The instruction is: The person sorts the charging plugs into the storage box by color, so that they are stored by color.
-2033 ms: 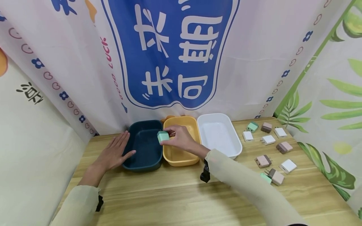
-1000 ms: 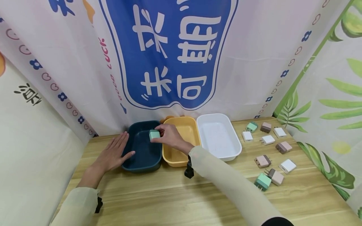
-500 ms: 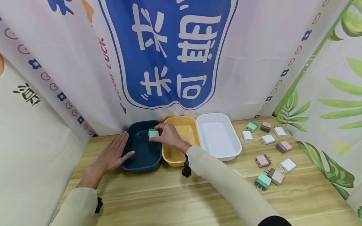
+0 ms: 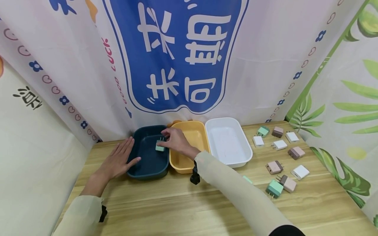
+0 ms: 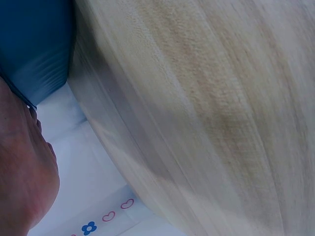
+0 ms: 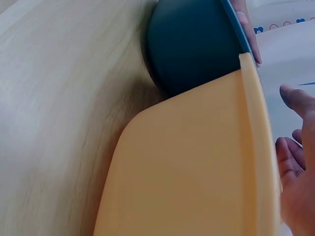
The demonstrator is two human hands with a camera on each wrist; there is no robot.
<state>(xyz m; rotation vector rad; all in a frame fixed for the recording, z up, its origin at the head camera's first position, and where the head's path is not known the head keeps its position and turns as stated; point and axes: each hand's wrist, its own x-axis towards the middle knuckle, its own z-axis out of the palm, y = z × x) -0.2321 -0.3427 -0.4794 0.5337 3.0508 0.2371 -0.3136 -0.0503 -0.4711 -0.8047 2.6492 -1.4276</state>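
Note:
A mint-green plug (image 4: 159, 146) lies inside the dark blue bin (image 4: 147, 162), prongs up, just under the fingertips of my right hand (image 4: 166, 136). That hand hovers over the bin's right rim; in the right wrist view its fingers (image 6: 290, 157) are spread and hold nothing. My left hand (image 4: 118, 160) lies flat on the table, fingers straight, touching the blue bin's left rim. In the left wrist view only the heel of the left hand (image 5: 19, 172), the blue bin (image 5: 34, 49) and the wooden table (image 5: 197, 123) show.
A yellow bin (image 4: 192, 131) stands against the blue one, a white bin (image 4: 227, 141) to its right. Several white, brown-pink and green plugs lie on the table's right side, one green plug (image 4: 274, 189) nearest the front. Printed curtains close off the back and sides.
My right hand carried the green plug left from over the yellow bin to over the blue bin, then let it go; the plug now sits lower in the blue bin. The left hand stayed put.

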